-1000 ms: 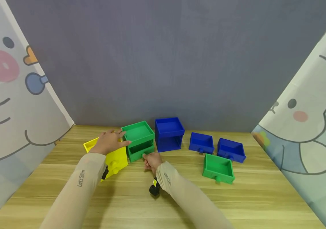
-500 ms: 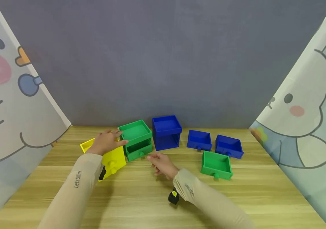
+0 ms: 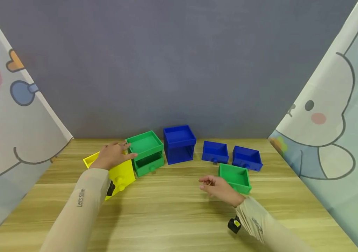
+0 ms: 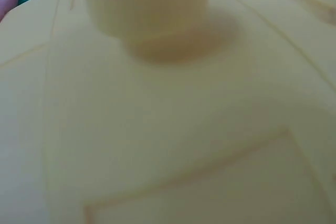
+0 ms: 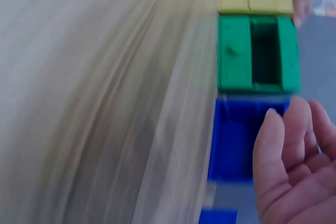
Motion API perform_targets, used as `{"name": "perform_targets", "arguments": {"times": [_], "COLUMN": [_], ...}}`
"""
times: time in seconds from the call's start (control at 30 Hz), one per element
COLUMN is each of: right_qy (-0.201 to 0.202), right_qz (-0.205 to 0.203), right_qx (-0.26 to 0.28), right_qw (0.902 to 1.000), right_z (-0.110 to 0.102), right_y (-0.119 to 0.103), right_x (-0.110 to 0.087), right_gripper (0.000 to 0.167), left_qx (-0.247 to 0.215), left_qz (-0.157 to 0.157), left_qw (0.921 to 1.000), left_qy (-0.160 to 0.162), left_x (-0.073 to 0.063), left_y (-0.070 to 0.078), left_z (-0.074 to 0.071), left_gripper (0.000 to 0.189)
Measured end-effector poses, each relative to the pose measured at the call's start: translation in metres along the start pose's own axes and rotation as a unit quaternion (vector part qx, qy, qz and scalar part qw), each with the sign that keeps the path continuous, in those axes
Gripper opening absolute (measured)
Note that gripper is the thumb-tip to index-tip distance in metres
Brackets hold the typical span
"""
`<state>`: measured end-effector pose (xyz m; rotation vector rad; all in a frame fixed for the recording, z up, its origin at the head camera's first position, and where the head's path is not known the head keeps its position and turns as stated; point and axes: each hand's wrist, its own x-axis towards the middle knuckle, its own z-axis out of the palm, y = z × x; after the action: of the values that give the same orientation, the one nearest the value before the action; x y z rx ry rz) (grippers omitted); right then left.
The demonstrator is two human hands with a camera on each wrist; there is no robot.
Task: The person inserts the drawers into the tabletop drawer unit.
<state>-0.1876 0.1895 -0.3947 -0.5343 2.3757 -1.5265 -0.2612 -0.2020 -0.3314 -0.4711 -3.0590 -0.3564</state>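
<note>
My left hand (image 3: 111,156) lies over the yellow cabinet (image 3: 123,174), fingers and thumb stretched toward the green cabinet (image 3: 144,144). Whether they touch the green one I cannot tell. Yellow fronts with a round knob (image 4: 149,3) fill the left wrist view, blurred. A green drawer with a knob (image 3: 152,168) sits in the green cabinet's lower opening; the upper opening is bare. Loosely curled, my right hand (image 3: 221,190) holds nothing and hovers just in front of a loose green drawer (image 3: 234,174), hiding part of its front.
A blue cabinet (image 3: 179,137) with an open front stands right of the green one. Farther right lie two loose blue drawers (image 3: 215,152), behind the green drawer. A grey wall (image 3: 166,70) rises behind the wooden table (image 3: 160,217); patterned cloths flank both sides.
My right hand has let go of the lower green drawer's knob and moved right to the loose green drawer. My left hand keeps its place on the yellow cabinet. The head view has shifted slightly.
</note>
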Motion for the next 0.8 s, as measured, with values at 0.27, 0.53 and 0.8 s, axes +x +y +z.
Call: {"name": "perform_targets", "arguments": {"times": [0.27, 0.53, 0.8], "right_qy": [-0.023, -0.133, -0.131], "right_qz": [0.035, 0.11, 0.137], "right_qx": [0.012, 0.154, 0.264], "right_qw": [0.9991, 0.9728, 0.9456], "right_z": [-0.037, -0.063, -0.07], "right_y": [0.021, 0.04, 0.056], "right_x": [-0.037, -0.068, -0.078], "right_gripper": [0.047, 0.051, 0.049], "left_qx": [-0.022, -0.022, -0.028], "left_qz": [-0.003, -0.005, -0.009], "left_qw": [0.9997, 0.9997, 0.9994], "left_qy": [0.003, 0.008, 0.015], "left_x": [-0.001, -0.001, -0.004], "left_y": [0.002, -0.001, 0.0], "left_z": [0.001, 0.006, 0.004], "left_gripper": [0.069, 0.069, 0.071]}}
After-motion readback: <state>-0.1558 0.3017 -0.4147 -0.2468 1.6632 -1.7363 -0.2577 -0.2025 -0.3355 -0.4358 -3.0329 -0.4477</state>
